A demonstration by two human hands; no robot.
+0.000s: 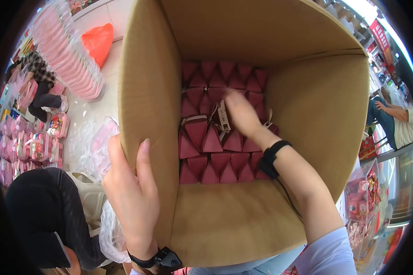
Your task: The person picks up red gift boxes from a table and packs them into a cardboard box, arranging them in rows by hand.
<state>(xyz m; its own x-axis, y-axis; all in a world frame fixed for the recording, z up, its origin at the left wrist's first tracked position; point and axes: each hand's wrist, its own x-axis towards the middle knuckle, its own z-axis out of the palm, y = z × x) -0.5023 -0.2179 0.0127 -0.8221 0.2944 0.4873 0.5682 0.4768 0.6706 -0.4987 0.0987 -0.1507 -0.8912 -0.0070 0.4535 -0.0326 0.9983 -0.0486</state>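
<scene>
A deep brown cardboard box (321, 110) stands open in front of me. Rows of dark pink, pyramid-shaped gift boxes (196, 133) line its bottom. My left hand (135, 192) grips the box's left wall at the top edge, thumb on one side and fingers on the other. Inside, my right hand (243, 112) reaches down among the gift boxes in the middle rows, its fingertips blurred and partly hidden. Just left of that hand lies a pale printed ribbon (222, 117) across the gift boxes. Each wrist wears a black band.
To the left, a tall stack of pink plastic-wrapped items (69, 55) stands by an orange-red bag (98, 43). A person in dark clothes (50, 215) is close at lower left, near a beige plastic chair (88, 192). Another person (394, 119) sits at right, above clear bins of red packets (360, 197).
</scene>
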